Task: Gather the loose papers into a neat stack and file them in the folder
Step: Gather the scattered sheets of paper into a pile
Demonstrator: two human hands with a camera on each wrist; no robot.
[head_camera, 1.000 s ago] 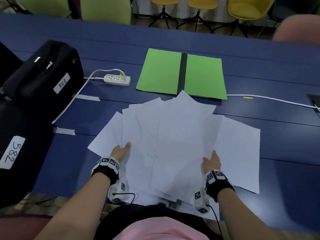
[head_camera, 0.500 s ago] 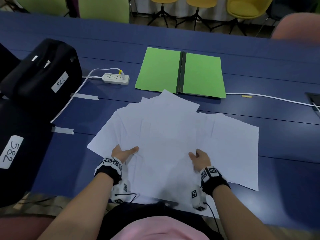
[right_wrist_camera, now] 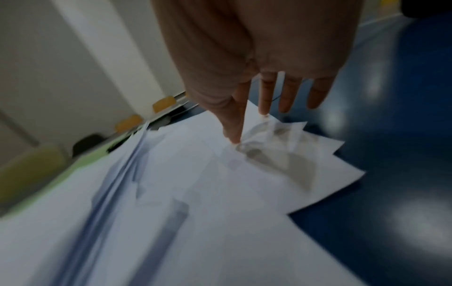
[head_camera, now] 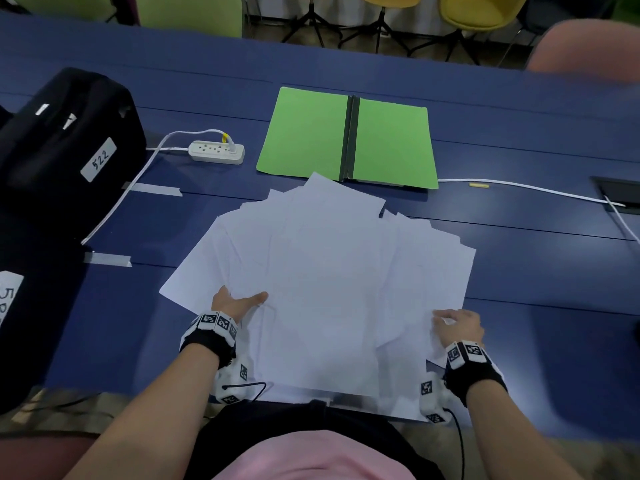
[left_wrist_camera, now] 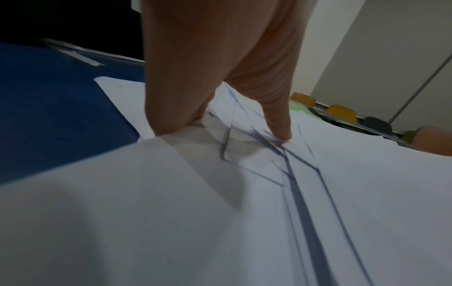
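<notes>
Papers still fanned out, folder wide open behind them

You had your left hand (head_camera: 239,302) flat on the left side of the white papers (head_camera: 325,278), thumb out across a sheet, and your right hand (head_camera: 459,325) on their right edge, fingers bent over the sheets. The messy, overlapping pile sat on the blue table (head_camera: 536,271), its far tip just reaching the open green folder (head_camera: 349,133). Off left were a white power strip (head_camera: 216,152) and a black case (head_camera: 65,140) labelled 522.
</notes>
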